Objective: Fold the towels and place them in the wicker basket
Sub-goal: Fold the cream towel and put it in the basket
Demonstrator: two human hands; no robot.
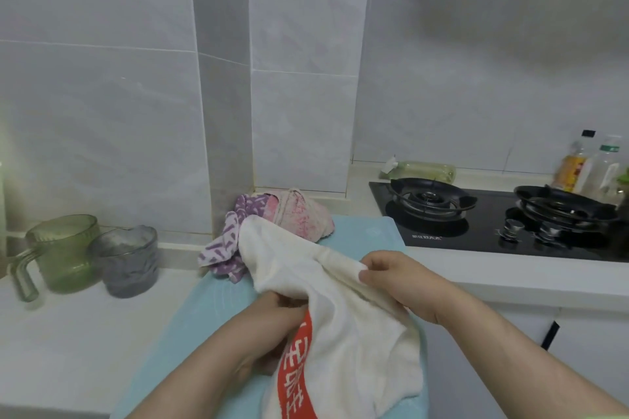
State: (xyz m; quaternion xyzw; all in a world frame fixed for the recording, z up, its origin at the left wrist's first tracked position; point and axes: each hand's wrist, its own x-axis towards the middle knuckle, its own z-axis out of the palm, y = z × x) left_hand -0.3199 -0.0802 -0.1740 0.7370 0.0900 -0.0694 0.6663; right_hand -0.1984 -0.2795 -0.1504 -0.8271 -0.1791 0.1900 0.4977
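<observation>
Fingers [366,270] pinching white towel [357,333] edge, both hands

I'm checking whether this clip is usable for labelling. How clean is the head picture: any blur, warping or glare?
Head view: wide-angle warping bends the wall tile seams; the left hand and right hand on the white towel look soft; the bottles by the gas stove smear at the right edge; a greenish flare tints the left edge near the green cup; lighting is flat and dim, with no hard glare.
</observation>
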